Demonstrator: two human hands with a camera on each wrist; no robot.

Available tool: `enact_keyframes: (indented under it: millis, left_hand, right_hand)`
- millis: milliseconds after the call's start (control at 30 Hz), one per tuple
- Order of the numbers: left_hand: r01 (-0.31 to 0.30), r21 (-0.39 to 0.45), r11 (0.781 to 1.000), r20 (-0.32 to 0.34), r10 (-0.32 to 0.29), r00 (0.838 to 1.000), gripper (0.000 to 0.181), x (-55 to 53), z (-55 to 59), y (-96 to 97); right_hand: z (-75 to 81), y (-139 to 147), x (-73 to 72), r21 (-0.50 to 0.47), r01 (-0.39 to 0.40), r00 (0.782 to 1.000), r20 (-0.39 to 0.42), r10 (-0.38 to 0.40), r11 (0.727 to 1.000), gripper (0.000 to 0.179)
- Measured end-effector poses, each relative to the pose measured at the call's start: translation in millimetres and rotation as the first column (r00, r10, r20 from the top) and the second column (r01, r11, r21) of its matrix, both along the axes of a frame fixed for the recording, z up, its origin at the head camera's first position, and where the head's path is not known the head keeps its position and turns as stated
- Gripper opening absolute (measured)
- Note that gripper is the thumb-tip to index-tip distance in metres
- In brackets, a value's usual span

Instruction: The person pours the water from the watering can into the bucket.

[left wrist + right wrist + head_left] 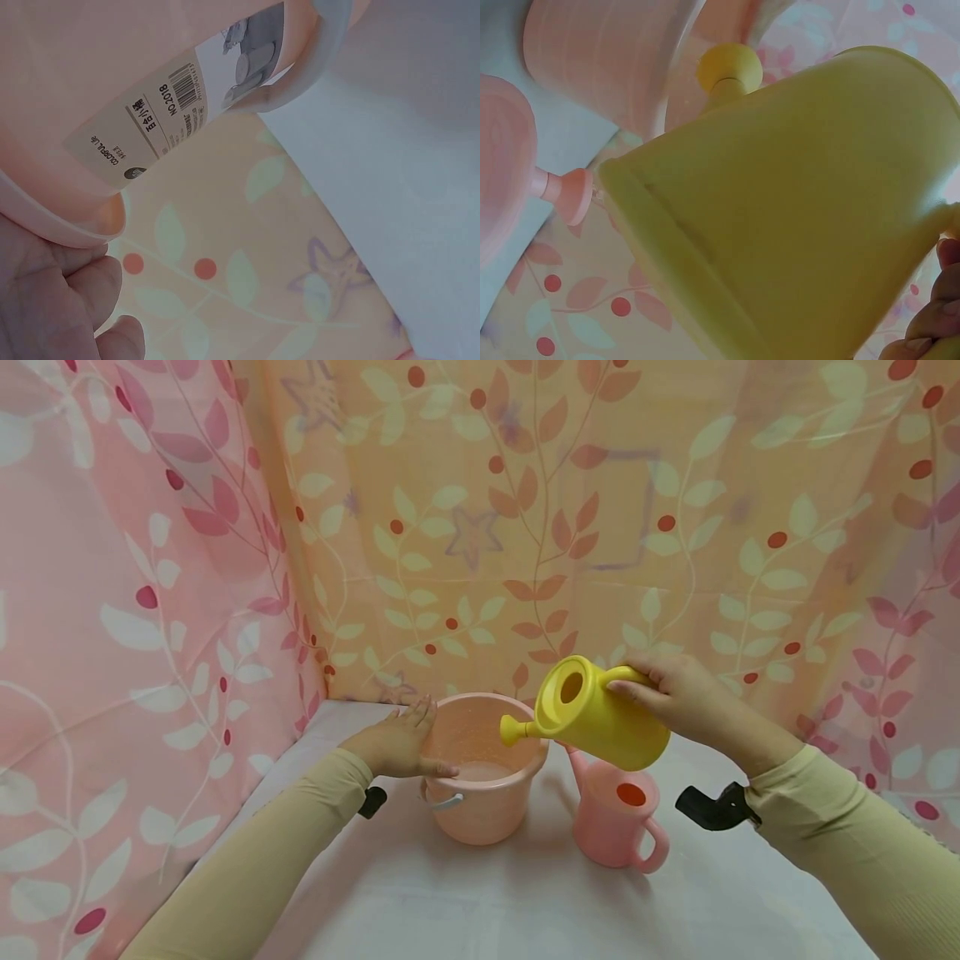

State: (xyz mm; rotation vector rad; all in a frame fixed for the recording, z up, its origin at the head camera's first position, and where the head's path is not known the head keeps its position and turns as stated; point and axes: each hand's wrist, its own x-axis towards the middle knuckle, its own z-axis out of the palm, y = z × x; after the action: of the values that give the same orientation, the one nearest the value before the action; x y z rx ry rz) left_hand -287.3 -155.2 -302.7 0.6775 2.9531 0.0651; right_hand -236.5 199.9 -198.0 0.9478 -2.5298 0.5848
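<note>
My right hand (678, 697) grips the handle of a yellow watering can (618, 722), held tilted in the air with its spout toward the bucket. The can's round sprinkler head (513, 731) hangs over the right part of a peach plastic bucket (483, 814). On the bucket's left rim rests my left hand (397, 743), fingers stretched toward the back and thumb along the near side. In the left wrist view, its fingertips (97, 289) lie against the rim. The right wrist view shows the yellow can's body (795, 202) close up.
A pink watering can (615, 818) stands on the white-covered table (465, 910), right of the bucket and below the yellow one. The bucket's pale handle (447, 802) hangs down its side. Patterned cloth (420, 552) surrounds the table at the back and sides.
</note>
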Motion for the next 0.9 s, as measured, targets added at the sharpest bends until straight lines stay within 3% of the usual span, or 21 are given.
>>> enact_keyframes:
  millis: [267, 900]
  left_hand:
    - [0.004, -0.013, 1.0, -0.009, -0.004, 1.0, 0.123, -0.5, -0.3, -0.3]
    - [-0.002, -0.004, 1.0, -0.001, 0.002, 1.0, 0.124, -0.5, -0.4, -0.4]
  right_hand:
    - [-0.3, 1.1, -1.6, 0.01, -0.005, 1.0, -0.03, 0.006, 1.0, 0.011]
    - [3.4, 0.1, -0.8, 0.02, -0.015, 1.0, 0.003, 0.015, 1.0, 0.01]
